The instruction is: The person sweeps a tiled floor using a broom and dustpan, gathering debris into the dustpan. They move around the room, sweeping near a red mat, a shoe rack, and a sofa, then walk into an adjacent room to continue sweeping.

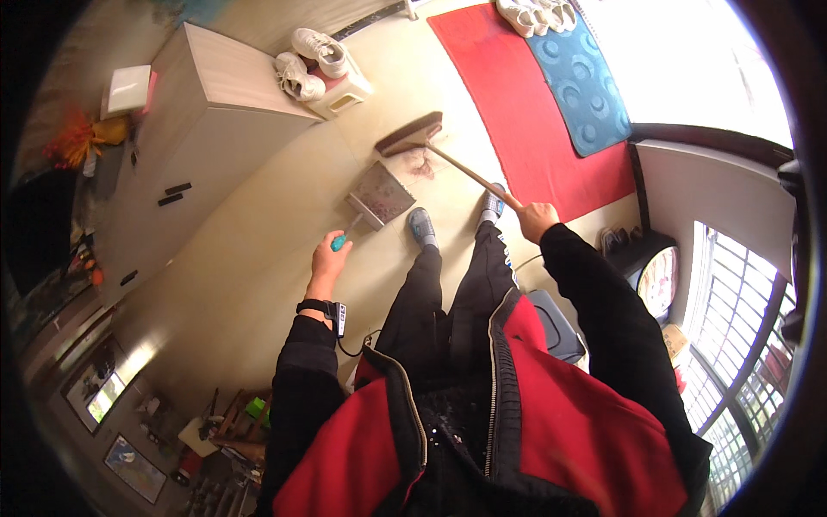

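My right hand (538, 221) grips the handle of a broom (409, 134), whose wide brown head rests on the pale tiled floor. In my left hand (330, 260) is the turquoise-ended handle of a long-handled dustpan (382, 194). The pan lies just in front of my left foot, its inside spotted with dirt. A small heap of dark hair-like sweepings (421, 165) sits on the tiles between the broom head and the pan, apart from the pan's edge.
A red mat (517, 110) and a blue mat (577, 90) lie ahead right, with white shoes (536, 16) at their far end. Ahead left, sneakers (313, 61) stand on a plastic stool (349, 94) beside a cabinet (187, 161). A grey-lidded bin (557, 329) is by my right leg.
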Demonstrator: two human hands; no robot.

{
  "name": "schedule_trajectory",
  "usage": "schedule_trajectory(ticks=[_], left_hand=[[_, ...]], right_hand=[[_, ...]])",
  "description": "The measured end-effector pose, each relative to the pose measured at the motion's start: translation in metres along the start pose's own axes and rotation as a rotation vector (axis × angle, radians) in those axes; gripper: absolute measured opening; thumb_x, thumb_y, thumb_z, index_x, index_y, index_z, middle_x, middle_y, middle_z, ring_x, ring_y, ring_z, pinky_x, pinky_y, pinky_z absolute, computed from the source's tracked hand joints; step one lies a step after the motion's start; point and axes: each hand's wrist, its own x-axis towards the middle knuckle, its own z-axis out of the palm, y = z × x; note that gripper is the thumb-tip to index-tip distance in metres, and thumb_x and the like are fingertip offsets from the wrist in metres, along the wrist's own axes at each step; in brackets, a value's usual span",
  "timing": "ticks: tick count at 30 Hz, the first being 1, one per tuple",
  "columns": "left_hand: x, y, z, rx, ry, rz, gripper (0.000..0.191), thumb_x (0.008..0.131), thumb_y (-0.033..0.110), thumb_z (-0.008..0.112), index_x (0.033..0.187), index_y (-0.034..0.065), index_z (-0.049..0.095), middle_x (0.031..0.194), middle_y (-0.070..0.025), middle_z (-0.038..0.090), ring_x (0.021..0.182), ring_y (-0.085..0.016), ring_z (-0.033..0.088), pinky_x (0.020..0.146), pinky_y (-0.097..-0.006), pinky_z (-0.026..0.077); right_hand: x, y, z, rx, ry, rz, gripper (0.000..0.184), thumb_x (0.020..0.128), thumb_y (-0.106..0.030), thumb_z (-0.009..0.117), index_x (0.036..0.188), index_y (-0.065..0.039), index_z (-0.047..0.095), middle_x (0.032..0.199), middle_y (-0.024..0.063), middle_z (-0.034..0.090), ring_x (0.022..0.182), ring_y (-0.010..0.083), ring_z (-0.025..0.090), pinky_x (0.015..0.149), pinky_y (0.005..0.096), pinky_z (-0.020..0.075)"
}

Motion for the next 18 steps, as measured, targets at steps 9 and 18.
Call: schedule_trajectory(ticks=[9,18], left_hand=[[0.014,0.045,-0.005,0.057,-0.085,-0.054,0.044,0.074,0.034,0.068,0.111,0.0107,0.061,0.099,-0.0157,0.065,0.09,-0.03,0.063,0.079,-0.0383,0.049],[0.035,0.086,0.0,0.177,-0.088,-0.028,0.048,0.074,0.038,0.067,0.111,0.0085,0.061,0.102,-0.0163,0.065,0.096,-0.032,0.061,0.081,-0.0392,0.048]], right_hand=[[-0.101,0.047,0.005,0.418,0.143,0.16,0.073,0.072,-0.002,0.046,0.139,-0.027,0.034,0.074,0.0227,0.061,0.071,0.0403,0.06,0.066,0.0499,0.0462],[-0.018,-0.033,0.071,0.693,0.08,0.34,0.076,0.07,-0.004,0.047,0.142,-0.006,0.021,0.079,0.0298,0.061,0.074,0.0436,0.062,0.069,0.0513,0.0471]])
